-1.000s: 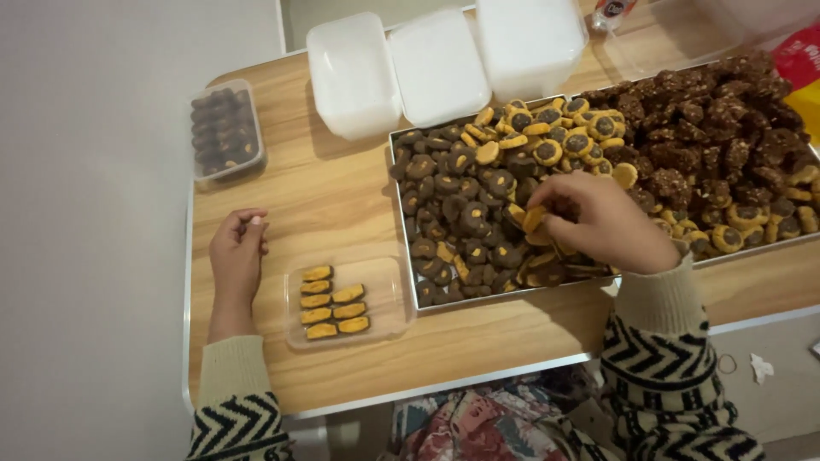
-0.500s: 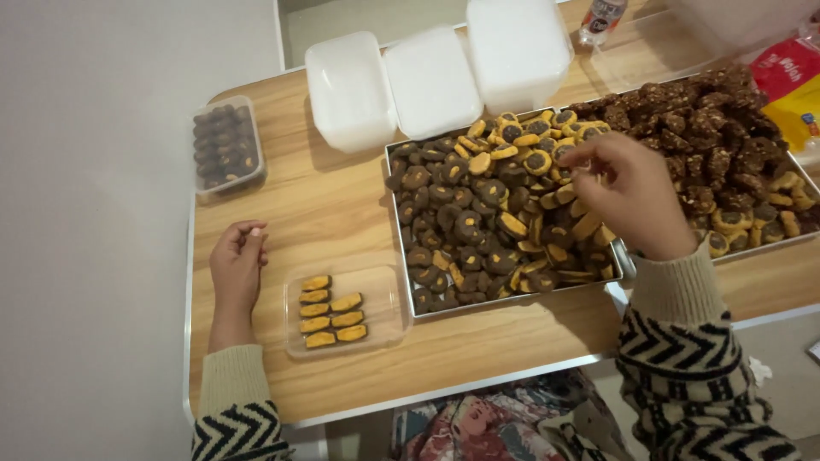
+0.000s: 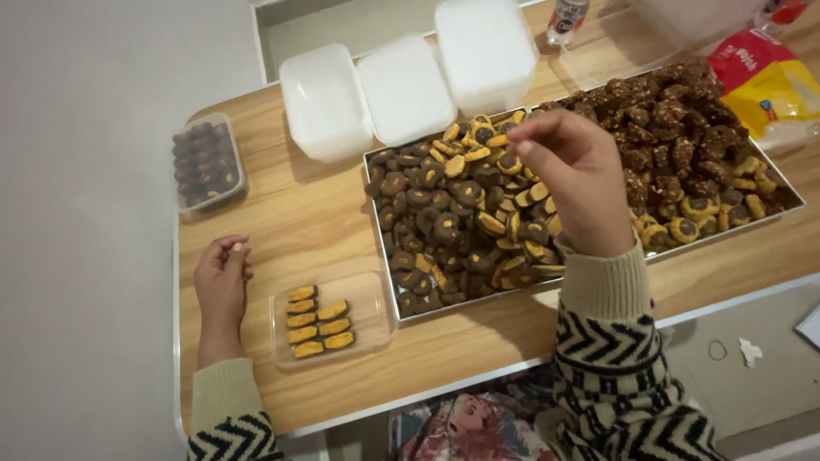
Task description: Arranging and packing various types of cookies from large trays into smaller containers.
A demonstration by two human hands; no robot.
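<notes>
3 white lidded boxes along the table's far edge; clear tub of dark cookies at far-left corner; yellow-red bag and small bottle far right.

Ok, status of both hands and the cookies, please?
Right hand raised over cookie tray, grip pinched. Left hand resting beside clear container. Nothing in the way.

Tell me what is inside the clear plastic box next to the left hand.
The clear plastic box holds seven orange-topped cookies lying in two short columns at its left end; the rest shows bare bottom. It has no lid. The left hand rests on the table beside it, not touching.
</notes>
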